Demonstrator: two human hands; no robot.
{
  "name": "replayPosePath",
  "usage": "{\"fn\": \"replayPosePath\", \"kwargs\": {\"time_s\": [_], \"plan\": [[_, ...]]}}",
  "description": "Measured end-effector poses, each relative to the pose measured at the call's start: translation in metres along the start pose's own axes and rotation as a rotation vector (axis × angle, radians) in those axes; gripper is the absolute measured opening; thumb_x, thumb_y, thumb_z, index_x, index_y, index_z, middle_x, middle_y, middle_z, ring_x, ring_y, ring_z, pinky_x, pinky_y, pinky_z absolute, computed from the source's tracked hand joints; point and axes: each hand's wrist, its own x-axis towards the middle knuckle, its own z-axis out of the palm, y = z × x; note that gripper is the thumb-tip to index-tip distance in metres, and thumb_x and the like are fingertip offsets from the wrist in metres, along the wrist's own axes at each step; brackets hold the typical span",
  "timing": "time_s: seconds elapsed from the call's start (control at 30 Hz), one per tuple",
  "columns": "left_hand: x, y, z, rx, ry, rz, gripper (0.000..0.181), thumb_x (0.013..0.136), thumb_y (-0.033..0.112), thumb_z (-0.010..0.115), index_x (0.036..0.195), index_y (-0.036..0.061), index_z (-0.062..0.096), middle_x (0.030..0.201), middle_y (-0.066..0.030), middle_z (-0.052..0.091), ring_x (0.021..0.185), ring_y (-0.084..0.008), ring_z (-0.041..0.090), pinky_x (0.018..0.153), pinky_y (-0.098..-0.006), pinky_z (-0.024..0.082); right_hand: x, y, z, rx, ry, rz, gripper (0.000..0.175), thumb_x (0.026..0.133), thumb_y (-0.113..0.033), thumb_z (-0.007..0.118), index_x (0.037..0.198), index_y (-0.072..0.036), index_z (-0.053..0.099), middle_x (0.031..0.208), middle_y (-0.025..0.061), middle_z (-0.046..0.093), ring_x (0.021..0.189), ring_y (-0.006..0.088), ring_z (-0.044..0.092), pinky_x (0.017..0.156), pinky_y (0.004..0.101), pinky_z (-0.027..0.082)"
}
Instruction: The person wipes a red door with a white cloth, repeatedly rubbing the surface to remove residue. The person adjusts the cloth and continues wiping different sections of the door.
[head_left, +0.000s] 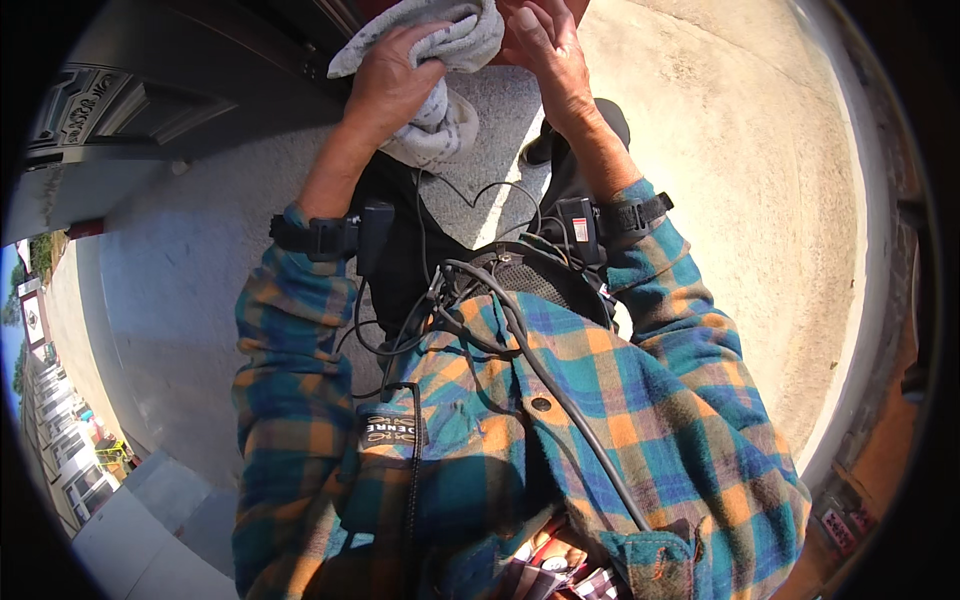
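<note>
My left hand (394, 79) grips a pale terry towel (457, 45) with grey markings. One part of it bunches above my fingers, and the rest hangs below my wrist towards the floor. To the right of the cloth, my right hand (551, 56) is raised with its fingers apart and holds nothing I can see. Its fingertips reach the top edge of the picture, and I cannot tell whether they touch the towel. Behind both hands is a red object (517, 66), mostly covered and cut off by the frame, so its kind is unclear.
A dark panelled door (150, 105) stands close on the left. Sunlit concrete floor (720, 187) spreads to the right. Black cables (480, 202) loop between my legs and the black devices (375, 232) strapped on both forearms. A black shoe (536, 150) shows below my right hand.
</note>
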Motion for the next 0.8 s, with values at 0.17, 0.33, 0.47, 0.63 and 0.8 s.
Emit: {"fn": "replayPosePath", "kwargs": {"time_s": [0.17,0.33,0.47,0.63,0.8], "plan": [[-0.010,0.017,-0.005,0.046,-0.049,0.167,0.041,0.083,0.010,0.068,0.123,0.0161,0.069,0.109,-0.0021,0.065,0.103,-0.0235,0.067,0.092,-0.0356,0.054,-0.005,-0.018,-0.008,-0.299,-0.200,-0.115,0.092,0.089,-0.050,0.071,0.157,-0.008,0.026,0.153,0.0232,0.039,0.142,0.0316,0.038,0.114,0.0440,0.036],[-0.008,0.053,-0.022,-0.110,0.019,0.245,0.042,0.086,0.019,0.073,0.127,0.0137,0.066,0.116,-0.0032,0.065,0.108,-0.0209,0.065,0.097,-0.0340,0.052,-0.016,-0.016,0.000,-0.247,-0.417,-0.025,0.091,0.082,-0.060,0.071,0.150,-0.008,0.040,0.129,0.0193,0.059,0.123,0.0316,0.056,0.105,0.0453,0.046],[0.001,0.076,-0.030,-0.574,0.337,0.102,0.042,0.085,-0.001,0.062,0.127,0.0001,0.060,0.116,-0.0059,0.069,0.101,-0.0136,0.065,0.087,-0.0272,0.053,-0.031,-0.020,0.010,-0.463,-0.415,0.042,0.102,0.076,-0.072,0.071,0.148,-0.006,0.043,0.134,0.0238,0.058,0.131,0.0374,0.053,0.112,0.0488,0.041],[0.002,0.053,-0.033,-0.968,0.504,-0.176,0.039,0.085,-0.001,0.064,0.124,-0.0019,0.060,0.113,-0.0093,0.068,0.100,-0.0210,0.067,0.087,-0.0348,0.055,-0.030,-0.018,0.036,-0.250,-0.567,0.065,0.102,0.074,-0.057,0.083,0.147,0.000,0.040,0.133,0.0220,0.059,0.128,0.0333,0.056,0.111,0.0439,0.042],[-0.006,0.002,-0.033,-1.161,0.457,-0.409,0.030,0.089,0.004,0.068,0.118,-0.0035,0.064,0.111,-0.0132,0.070,0.102,-0.0252,0.070,0.089,-0.0396,0.058,-0.023,-0.001,0.051,-0.324,-0.529,0.155,0.076,0.077,-0.025,0.085,0.139,-0.001,0.050,0.123,0.0146,0.066,0.115,0.0245,0.063,0.104,0.0387,0.048]]}}
